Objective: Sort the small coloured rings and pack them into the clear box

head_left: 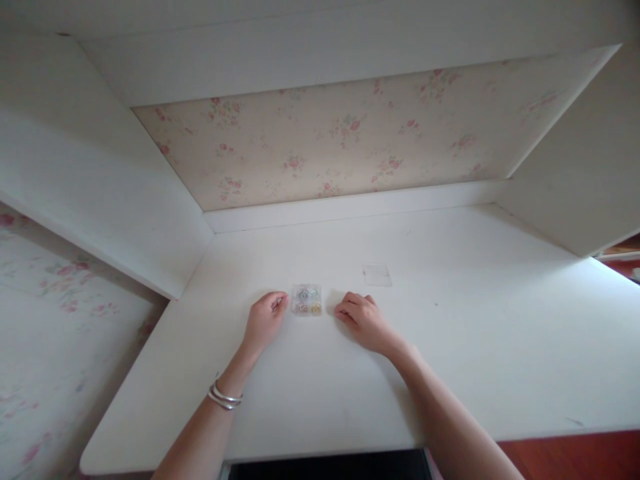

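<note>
Compartment box (307,300) sits on the white desk (320,393) between your left hand (267,316) and right hand (363,321), probably centred for easy reach. Both are curled closed, nothing visible inside. The clear flat piece (377,275) beyond your right seems set aside for room. White panels (75,140) frame floral wallpaper (310,147) behind.

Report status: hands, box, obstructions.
Left hand and right hand curled, flanking clear box. Box flat on desk, small items inside. Clear square piece beyond right hand, not blocking.
</note>
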{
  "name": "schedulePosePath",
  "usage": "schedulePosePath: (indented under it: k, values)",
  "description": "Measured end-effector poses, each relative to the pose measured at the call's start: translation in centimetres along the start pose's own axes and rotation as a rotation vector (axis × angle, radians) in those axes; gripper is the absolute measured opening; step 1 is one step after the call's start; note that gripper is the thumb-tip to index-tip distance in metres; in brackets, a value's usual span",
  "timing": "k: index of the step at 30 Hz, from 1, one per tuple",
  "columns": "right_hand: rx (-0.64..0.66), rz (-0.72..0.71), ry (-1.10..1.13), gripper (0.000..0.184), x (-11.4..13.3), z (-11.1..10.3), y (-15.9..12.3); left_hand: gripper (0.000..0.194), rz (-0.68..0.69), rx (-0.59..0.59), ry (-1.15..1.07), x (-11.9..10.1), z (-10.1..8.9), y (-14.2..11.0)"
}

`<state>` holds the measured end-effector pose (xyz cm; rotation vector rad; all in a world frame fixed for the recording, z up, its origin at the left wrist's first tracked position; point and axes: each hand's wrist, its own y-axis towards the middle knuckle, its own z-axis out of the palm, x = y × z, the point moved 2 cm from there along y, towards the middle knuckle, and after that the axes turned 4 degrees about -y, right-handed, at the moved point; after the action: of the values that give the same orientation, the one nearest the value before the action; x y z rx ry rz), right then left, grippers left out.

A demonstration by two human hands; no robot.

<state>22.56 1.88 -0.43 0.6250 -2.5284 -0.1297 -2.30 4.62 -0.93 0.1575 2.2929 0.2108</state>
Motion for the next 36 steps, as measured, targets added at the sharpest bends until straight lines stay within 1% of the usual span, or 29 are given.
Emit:
schedulePosePath:
  k: [2, 4, 8, 10, 13, 15, 19, 20, 22, 24, 26, 28, 32, 34, 36]
  values:
    - [-0.089, 0.028, 0.070, 0.019, -0.5, 0.2, 0.2, 0.032, -0.038, 0.039, -0.044, 0.4, 0.3, -0.5]
    - [-0.175, 0.065, 0.145, 0.019, -0.9, 0.6, 0.4, 0.033, -0.048, 0.076, -0.061, 0.6, 0.6, -0.7]
    - [-0.276, 0.120, 0.250, 0.020, -0.5, 1.4, 1.3, 0.032, -0.031, 0.100, -0.069, 0.7, 0.8, -0.7]
    - [-0.309, 0.127, 0.235, 0.021, 0.3, 1.6, 2.0, 0.031, -0.019, 0.109, -0.076, 0.8, 0.9, -0.8]
    - [-0.336, 0.108, 0.143, 0.021, 1.5, 1.9, 3.6, 0.030, -0.009, 0.118, -0.084, 1.0, 1.0, -0.8]
    - [-0.320, 0.095, 0.071, 0.020, 2.1, 2.4, 4.5, 0.028, 0.002, 0.116, -0.085, 1.0, 1.0, -0.9]
    - [-0.226, 0.107, 0.000, 0.022, 2.3, 3.3, 5.7, 0.027, 0.019, 0.117, -0.080, 0.8, 0.7, -0.9]
    - [-0.221, 0.118, 0.008, 0.022, 2.2, 3.3, 5.7, 0.027, 0.022, 0.118, -0.079, 0.7, 0.6, -0.9]
    - [-0.259, 0.147, 0.044, 0.023, 1.7, 2.9, 5.5, 0.026, 0.031, 0.116, -0.075, 0.7, 0.5, -0.9]
    - [-0.324, 0.184, 0.074, 0.025, 0.9, 2.0, 5.1, 0.026, 0.041, 0.116, -0.069, 0.7, 0.5, -0.9]
    - [-0.351, 0.225, 0.050, 0.027, -0.4, 0.9, 4.5, 0.026, 0.052, 0.118, -0.064, 0.7, 0.6, -0.9]
    - [-0.320, 0.271, -0.040, 0.027, -1.9, 0.0, 3.7, 0.026, 0.063, 0.117, -0.061, 0.7, 0.6, -1.0]
    - [-0.227, 0.376, -0.335, 0.028, -4.7, -1.1, 1.8, 0.027, 0.079, 0.104, -0.046, 0.6, 0.6, -1.0]
    - [-0.176, 0.415, -0.438, 0.029, -5.5, -1.3, 1.1, 0.028, 0.084, 0.097, -0.035, 0.6, 0.5, -1.1]
    - [-0.137, 0.428, -0.486, 0.028, -5.7, -1.4, 0.5, 0.027, 0.092, 0.096, -0.029, 0.6, 0.5, -1.1]
